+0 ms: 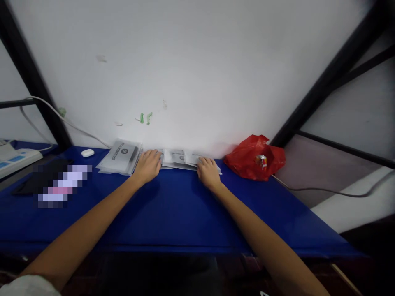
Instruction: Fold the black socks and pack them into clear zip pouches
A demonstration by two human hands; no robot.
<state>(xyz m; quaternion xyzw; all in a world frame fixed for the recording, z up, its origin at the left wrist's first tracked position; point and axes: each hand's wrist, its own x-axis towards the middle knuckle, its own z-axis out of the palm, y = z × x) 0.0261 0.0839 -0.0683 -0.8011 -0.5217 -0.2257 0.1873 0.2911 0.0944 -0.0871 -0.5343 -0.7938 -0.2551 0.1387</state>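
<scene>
Against the wall lies a row of frosted plastic bags with dark print (175, 157), overlapping one another. My left hand (148, 165) rests at the row's left end, fingers stretched forward over the bags, with nothing visibly gripped. Over the right end, my right hand (210, 172) lies palm down with its fingers slightly bent and touching the bags. Just left of my left hand is a stack of larger printed frosted bags (121, 156), lying flat. The undersides of both hands are hidden.
A crumpled red plastic bag (254, 158) sits at the right on the blue table surface (182, 209). Toward the left are a white earbud case (87, 153), a blurred-out phone-like object (64, 185) and a white power strip (21, 158). Black frame bars (321, 86) slant at both sides.
</scene>
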